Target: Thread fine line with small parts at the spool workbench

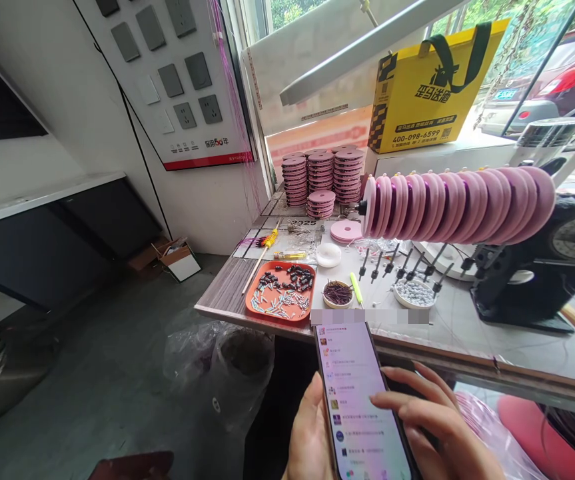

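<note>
Daylight comes through the window point(292, 10) behind the bench point(222, 297), past a yellow bag point(424, 73) and a parked car point(567, 80) outside. A socket board point(207, 145) hangs on the left wall point(62, 127), and a clear bin bag point(244, 383) sits on the grey floor point(132, 373) below. Just before the bench's near edge is the phone point(362, 427), its screen showing a list of rows. My left hand point(304, 437) is closed around its left side, thumb along the edge; my right hand point(432, 420) is loosely spread and holds nothing, its index finger over the screen — whether it touches the glass I cannot tell. I take the step in hand to be reading or scrolling that list, and the next move, I judge, calls for a steady left grip and one light, exact swipe or tap, as the rows are narrow. On the bench lie an orange tray point(310, 308) of small parts, a bowl point(338, 307) of dark pins, a green tool point(356, 288) and a dish point(414, 306) of pale beads. Pink spools point(320, 167) stand stacked at the back, and more line a machine point(517, 297) at right — all apart from my hands.
</note>
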Tool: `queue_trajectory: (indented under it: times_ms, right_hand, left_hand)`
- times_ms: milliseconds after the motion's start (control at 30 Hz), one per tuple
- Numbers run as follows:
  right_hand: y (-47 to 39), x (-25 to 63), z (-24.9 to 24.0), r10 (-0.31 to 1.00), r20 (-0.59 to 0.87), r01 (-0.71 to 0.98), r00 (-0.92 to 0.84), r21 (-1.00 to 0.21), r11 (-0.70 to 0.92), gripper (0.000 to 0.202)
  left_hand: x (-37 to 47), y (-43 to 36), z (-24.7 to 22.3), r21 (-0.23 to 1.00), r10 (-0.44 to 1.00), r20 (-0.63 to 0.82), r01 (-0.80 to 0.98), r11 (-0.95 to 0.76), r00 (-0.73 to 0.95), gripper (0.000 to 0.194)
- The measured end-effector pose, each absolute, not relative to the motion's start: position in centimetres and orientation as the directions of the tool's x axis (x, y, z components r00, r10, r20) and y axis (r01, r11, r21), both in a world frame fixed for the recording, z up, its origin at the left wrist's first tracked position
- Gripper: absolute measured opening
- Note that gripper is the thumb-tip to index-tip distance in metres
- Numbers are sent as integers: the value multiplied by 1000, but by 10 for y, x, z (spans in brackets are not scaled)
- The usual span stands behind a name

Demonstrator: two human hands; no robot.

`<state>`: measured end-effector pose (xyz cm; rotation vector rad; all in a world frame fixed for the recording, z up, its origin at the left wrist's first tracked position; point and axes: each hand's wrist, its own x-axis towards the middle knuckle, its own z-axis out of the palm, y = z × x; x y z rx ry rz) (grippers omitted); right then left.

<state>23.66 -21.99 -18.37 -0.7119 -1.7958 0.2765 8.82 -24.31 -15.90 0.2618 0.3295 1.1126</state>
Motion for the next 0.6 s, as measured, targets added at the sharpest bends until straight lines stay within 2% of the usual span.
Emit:
queue_trajectory:
  times_ms: [200,600]
  right_hand:
    - [-221,237,-188,603,773,373,-195,-511,775,14]
    - [-219,234,-184,602,772,311,-204,-532,788,16]
  left_hand:
    - [88,-243,-155,375,907,-116,-828,417,404,54]
    - [87,-243,-158,371,906,-103,-830,417,410,56]
